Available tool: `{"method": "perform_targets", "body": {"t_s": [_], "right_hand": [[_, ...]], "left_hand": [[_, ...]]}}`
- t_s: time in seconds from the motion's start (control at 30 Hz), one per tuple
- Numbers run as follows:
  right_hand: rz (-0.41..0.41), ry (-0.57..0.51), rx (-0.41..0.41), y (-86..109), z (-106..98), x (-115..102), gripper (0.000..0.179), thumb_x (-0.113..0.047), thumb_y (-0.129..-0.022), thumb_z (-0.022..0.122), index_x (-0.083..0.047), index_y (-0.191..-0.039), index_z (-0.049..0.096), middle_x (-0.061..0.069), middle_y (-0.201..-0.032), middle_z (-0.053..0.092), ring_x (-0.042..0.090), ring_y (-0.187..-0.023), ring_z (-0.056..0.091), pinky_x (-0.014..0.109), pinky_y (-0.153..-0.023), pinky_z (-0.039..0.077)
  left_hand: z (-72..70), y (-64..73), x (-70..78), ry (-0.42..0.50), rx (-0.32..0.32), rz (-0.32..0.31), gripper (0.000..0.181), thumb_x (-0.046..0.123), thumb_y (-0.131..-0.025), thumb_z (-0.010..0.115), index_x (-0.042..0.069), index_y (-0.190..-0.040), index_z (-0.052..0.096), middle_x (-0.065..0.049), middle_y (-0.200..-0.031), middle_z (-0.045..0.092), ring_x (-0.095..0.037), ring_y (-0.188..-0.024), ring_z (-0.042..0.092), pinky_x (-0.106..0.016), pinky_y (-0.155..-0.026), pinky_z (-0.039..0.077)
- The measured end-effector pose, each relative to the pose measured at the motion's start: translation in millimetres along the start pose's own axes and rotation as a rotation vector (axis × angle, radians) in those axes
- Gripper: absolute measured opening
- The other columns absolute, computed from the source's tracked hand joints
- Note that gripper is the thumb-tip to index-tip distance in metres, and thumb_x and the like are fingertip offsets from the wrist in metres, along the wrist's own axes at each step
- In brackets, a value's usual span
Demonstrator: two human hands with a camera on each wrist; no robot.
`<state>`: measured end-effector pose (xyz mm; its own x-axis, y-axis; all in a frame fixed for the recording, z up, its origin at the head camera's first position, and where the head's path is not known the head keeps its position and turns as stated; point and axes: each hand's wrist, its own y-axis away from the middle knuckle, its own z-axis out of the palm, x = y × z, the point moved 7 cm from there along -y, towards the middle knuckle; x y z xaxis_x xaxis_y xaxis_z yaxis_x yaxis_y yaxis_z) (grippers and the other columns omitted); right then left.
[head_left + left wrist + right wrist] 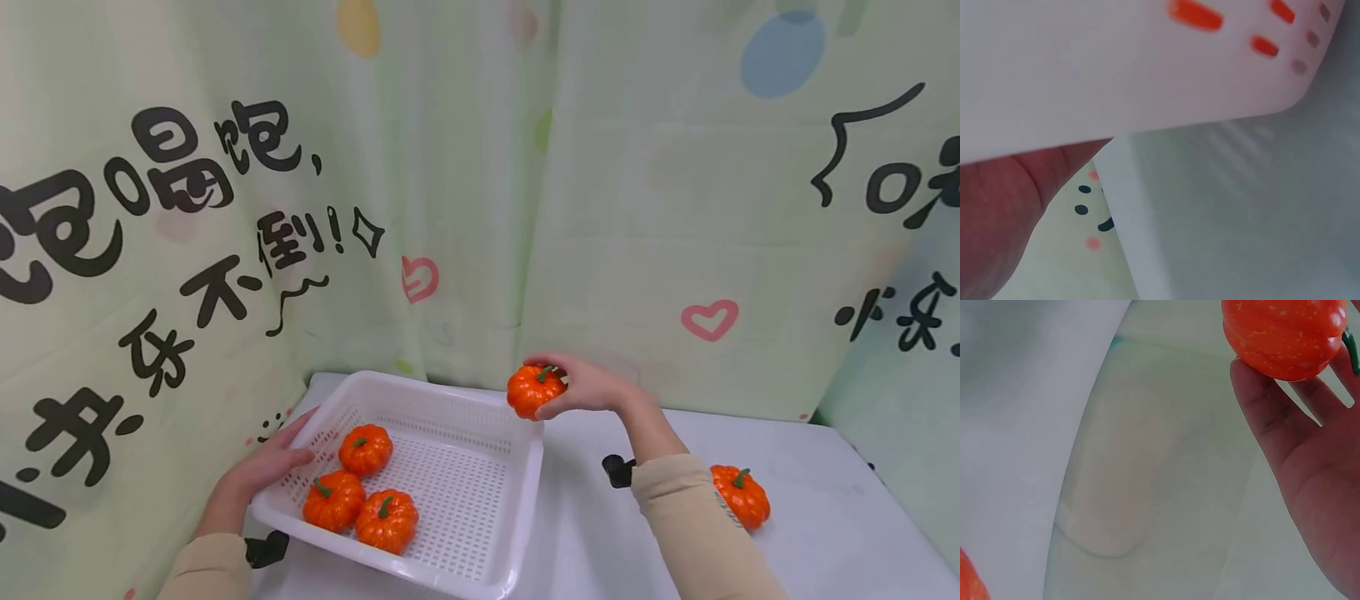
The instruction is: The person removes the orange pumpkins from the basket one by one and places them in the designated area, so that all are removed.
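In the head view my right hand (588, 385) holds a small orange pumpkin (534, 392) with a green stem, fingers and thumb curled round it, at the far right corner of a white plastic basket (528, 500). The right wrist view shows the same pumpkin (1285, 337) at the fingertips. My left hand (270, 458) grips the basket's left side, its thumb over the rim; in the left wrist view the basket wall (1116, 81) hides most of the fingers. Three more pumpkins lie inside, a rear one (365, 449), a left one (334, 501) and a front one (386, 521).
Another pumpkin (742, 497) lies on the white table (825, 517) to the right, partly behind my right sleeve (697, 525). A pale green printed curtain (465, 208) with dark lettering hangs behind the table and along its sides.
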<state>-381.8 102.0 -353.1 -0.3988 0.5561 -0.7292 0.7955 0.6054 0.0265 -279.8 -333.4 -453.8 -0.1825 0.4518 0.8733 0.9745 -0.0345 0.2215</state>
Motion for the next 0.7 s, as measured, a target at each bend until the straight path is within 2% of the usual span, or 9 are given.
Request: {"method": "perform_targets", "body": {"t_s": [0.3,0.47,0.7], "right_hand": [[0.05,0.015,0.062,34.7,-16,35,0.072,-0.02,-0.078,0.084,-0.009,-0.142,0.053,0.01,-0.128,0.056,0.033,-0.114,0.051,0.039,-0.083,0.055],[0.069,0.029,0.058,44.2,-14,47,0.073,-0.021,-0.078,0.084,-0.01,-0.143,0.053,0.009,-0.128,0.057,0.032,-0.113,0.052,0.039,-0.085,0.053],[0.153,0.069,0.027,52.2,-4,65,0.071,-0.02,-0.076,0.085,-0.013,-0.14,0.055,0.006,-0.121,0.058,0.029,-0.11,0.053,0.041,-0.085,0.053]], "left_hand": [[-0.4,0.1,0.5,0.015,-0.003,-0.009,0.075,0.012,-0.099,0.055,0.021,-0.163,0.017,-0.031,-0.152,0.031,-0.03,-0.097,0.064,-0.048,-0.071,0.061],[-1.2,0.2,0.3,0.014,0.0,-0.015,0.075,0.013,-0.099,0.055,0.022,-0.163,0.016,-0.031,-0.153,0.03,-0.03,-0.097,0.064,-0.048,-0.071,0.06],[0.6,-1.3,-0.6,0.043,-0.013,-0.009,0.076,0.011,-0.099,0.054,0.021,-0.164,0.015,-0.033,-0.15,0.033,-0.029,-0.093,0.066,-0.049,-0.07,0.06]]}}
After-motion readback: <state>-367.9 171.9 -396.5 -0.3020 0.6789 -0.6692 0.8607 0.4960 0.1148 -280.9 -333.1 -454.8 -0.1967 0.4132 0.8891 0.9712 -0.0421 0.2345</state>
